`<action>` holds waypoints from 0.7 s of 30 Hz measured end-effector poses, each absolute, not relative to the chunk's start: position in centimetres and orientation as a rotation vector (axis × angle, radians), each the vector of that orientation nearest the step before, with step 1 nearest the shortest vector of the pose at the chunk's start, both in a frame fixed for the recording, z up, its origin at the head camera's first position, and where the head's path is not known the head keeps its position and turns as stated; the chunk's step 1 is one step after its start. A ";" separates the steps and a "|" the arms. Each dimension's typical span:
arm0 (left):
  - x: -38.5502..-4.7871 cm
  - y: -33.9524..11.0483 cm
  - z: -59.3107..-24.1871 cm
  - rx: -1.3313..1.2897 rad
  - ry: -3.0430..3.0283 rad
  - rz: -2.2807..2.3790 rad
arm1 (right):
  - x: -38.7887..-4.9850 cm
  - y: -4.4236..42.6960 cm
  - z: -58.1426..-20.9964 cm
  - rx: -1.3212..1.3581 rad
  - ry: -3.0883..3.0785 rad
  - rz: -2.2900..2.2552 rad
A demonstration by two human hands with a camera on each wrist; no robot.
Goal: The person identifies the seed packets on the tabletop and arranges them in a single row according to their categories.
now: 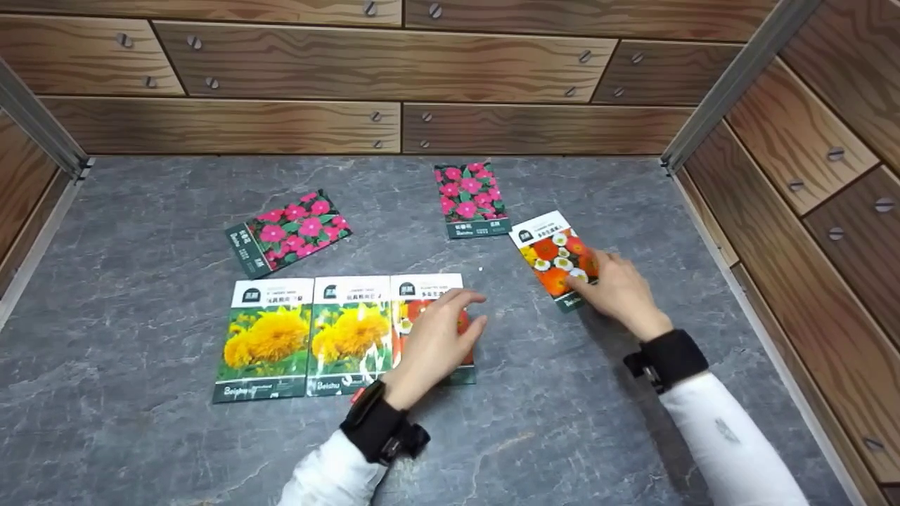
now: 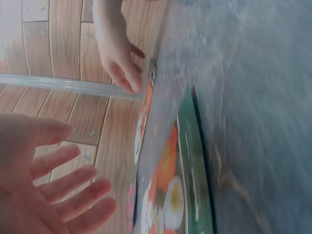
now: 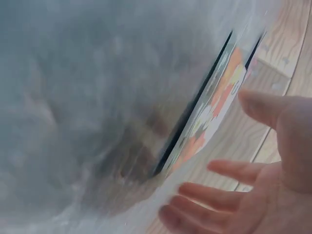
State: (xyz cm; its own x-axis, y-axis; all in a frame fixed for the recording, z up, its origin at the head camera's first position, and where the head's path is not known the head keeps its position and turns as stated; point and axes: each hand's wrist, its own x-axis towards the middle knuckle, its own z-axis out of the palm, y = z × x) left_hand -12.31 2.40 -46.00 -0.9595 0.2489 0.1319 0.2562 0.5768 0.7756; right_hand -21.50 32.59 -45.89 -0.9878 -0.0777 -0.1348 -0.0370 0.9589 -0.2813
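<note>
My right hand (image 1: pixel 622 292) is over the lower right part of a tilted orange-and-white flower packet (image 1: pixel 555 256); its fingers are spread beside the packet in the right wrist view, so contact is unclear. My left hand (image 1: pixel 439 337) hovers with relaxed fingers above another orange flower packet (image 1: pixel 411 313), partly hiding it, and holds nothing. That packet ends a row with two yellow flower packets (image 1: pixel 267 341) (image 1: pixel 350 334). In the left wrist view the left hand (image 2: pixel 58 180) has its fingers apart, left of the near packet (image 2: pixel 168 195).
One pink flower packet (image 1: pixel 292 232) lies slanted above the row. Another pink flower packet (image 1: pixel 471 200) lies farther back, close to the tilted orange one. Wood-patterned panels (image 1: pixel 394 63) bound the grey surface (image 1: pixel 140 450) at the back and both sides.
</note>
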 end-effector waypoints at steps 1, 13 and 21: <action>-12.4 2.7 -46.0 -0.436 -2.767 -1.397 | -21.9 32.7 -45.8 -0.051 2.954 -0.411; -12.9 3.4 -46.2 -0.307 -2.684 -1.577 | -22.0 33.9 -44.0 0.069 2.902 -0.682; -13.1 3.0 -46.2 -0.204 -2.482 -1.864 | -19.4 32.1 -42.6 0.027 2.902 -1.134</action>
